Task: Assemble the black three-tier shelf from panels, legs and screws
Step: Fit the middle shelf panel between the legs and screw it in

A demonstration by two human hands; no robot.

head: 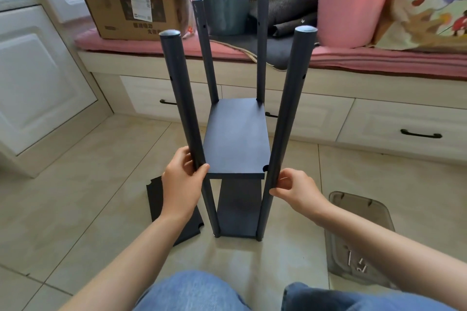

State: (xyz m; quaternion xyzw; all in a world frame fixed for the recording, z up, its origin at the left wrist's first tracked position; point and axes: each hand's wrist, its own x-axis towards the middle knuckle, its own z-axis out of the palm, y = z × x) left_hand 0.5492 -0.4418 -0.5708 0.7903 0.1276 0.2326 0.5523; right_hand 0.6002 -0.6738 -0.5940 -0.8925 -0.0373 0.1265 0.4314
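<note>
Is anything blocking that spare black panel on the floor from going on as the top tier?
Nothing visible does. The spare panel lies on the floor tiles behind the left hand. Above the middle panel the four legs stand free, nothing between them.

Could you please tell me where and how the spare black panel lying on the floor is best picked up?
Judging by its pose, take the spare panel by its long outer edge, coming from the left, away from the shelf frame. It lies flat on the tiles, partly under the left hand, so that free edge looks easiest to lift with fingertips, then grip across its thin thickness.
</note>
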